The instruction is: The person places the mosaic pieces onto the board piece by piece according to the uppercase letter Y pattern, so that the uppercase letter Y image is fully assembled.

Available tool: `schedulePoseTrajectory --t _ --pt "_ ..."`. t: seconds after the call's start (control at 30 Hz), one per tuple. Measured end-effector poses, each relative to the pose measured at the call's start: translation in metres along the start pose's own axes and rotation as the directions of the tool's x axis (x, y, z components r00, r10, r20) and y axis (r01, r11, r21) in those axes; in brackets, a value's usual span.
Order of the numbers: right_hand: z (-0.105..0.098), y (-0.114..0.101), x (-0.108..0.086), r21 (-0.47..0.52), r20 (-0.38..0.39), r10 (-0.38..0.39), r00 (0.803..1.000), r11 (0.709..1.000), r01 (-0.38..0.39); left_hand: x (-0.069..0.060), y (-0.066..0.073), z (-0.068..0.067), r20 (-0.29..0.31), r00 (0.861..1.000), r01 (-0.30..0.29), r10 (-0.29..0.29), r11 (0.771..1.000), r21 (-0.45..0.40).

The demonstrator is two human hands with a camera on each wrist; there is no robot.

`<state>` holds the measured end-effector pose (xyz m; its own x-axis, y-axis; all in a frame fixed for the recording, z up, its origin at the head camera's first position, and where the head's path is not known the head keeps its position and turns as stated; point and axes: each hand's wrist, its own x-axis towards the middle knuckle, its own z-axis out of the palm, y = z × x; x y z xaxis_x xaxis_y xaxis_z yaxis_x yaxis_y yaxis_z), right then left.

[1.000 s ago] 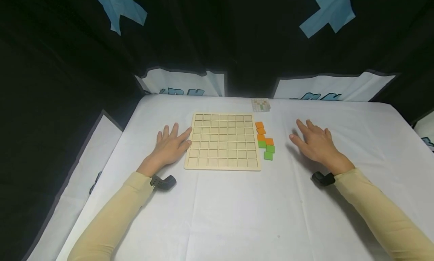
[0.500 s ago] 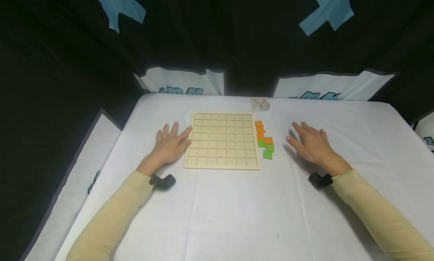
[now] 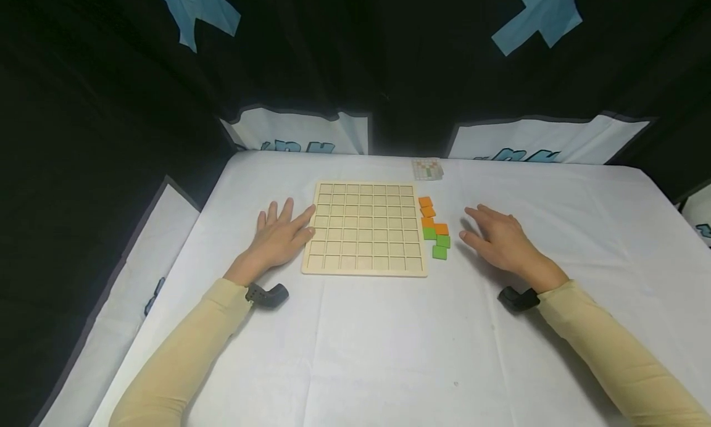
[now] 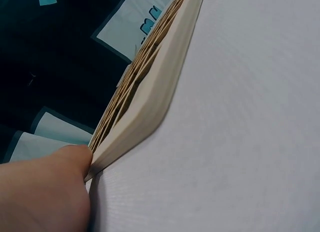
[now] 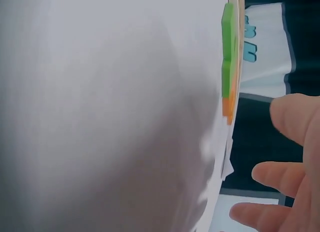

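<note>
A square wooden grid board (image 3: 363, 275) lies flat on the white table. My left hand (image 3: 274, 240) rests at its left edge, fingers spread, with thumb and forefinger touching the rim; the left wrist view shows the thumb (image 4: 75, 159) against the board's corner. Along the board's right side lie several orange tiles (image 3: 427, 211) and several green tiles (image 3: 439, 253), some touching one another. To the right of these tiles hovers my right hand (image 3: 498, 239), fingers loosely extended and holding nothing. In the right wrist view its fingertips stand apart from the green tiles (image 5: 227, 51).
A small card (image 3: 427, 169) with a printed coloured grid, seemingly in a clear wrapper, lies behind the board near the table's far edge. Black curtains (image 3: 411, 57) with blue tape surround the white-covered table (image 3: 389, 353). Each wrist carries a black band (image 3: 268, 296).
My right hand has moved left, closer to the tiles, and its fingers have drawn somewhat together. The left hand stays at the board's edge. Board and tiles keep their places.
</note>
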<state>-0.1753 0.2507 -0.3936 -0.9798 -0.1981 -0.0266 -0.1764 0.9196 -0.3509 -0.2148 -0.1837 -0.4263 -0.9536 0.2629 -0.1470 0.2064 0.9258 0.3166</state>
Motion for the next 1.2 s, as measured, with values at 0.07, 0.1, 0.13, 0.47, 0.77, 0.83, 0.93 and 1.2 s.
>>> schedulePoseTrajectory --t 0.07,0.1,0.13,0.47,0.77,0.83,0.93,1.2 --pt "0.001 -0.002 0.000 0.034 0.014 -0.005 1.000 0.999 0.004 0.000 0.000 -0.001 0.000 1.000 0.000 0.000 1.000 0.002" --pt "0.001 -0.003 0.000 0.056 0.023 -0.009 1.000 0.998 0.007 0.000 0.000 -0.001 0.000 1.000 0.000 0.000 1.000 0.002" --pt "0.002 -0.004 0.000 0.079 0.031 -0.016 0.999 0.997 0.013 0.000 0.000 -0.001 0.001 1.000 0.000 0.000 1.000 0.004" --pt "0.011 -0.015 -0.001 0.186 -0.001 -0.086 0.996 0.979 0.085 -0.001 -0.001 -0.001 -0.002 1.000 -0.001 0.001 1.000 -0.001" --pt "0.016 -0.023 0.002 0.212 -0.039 -0.097 0.995 0.972 0.103 -0.001 0.000 -0.001 -0.001 1.000 0.002 -0.002 1.000 -0.004" --pt "0.017 -0.024 0.003 0.214 -0.041 -0.101 0.994 0.971 0.108 -0.001 0.000 -0.001 0.002 1.000 0.004 -0.004 1.000 -0.003" --pt "0.018 -0.024 0.005 0.215 -0.037 -0.097 0.995 0.971 0.103 -0.001 0.000 -0.001 0.002 1.000 0.003 -0.003 1.000 -0.006" --pt "0.018 -0.028 0.007 0.198 -0.033 -0.079 0.996 0.976 0.084 -0.001 0.000 -0.002 0.008 1.000 0.001 -0.001 1.000 -0.002"
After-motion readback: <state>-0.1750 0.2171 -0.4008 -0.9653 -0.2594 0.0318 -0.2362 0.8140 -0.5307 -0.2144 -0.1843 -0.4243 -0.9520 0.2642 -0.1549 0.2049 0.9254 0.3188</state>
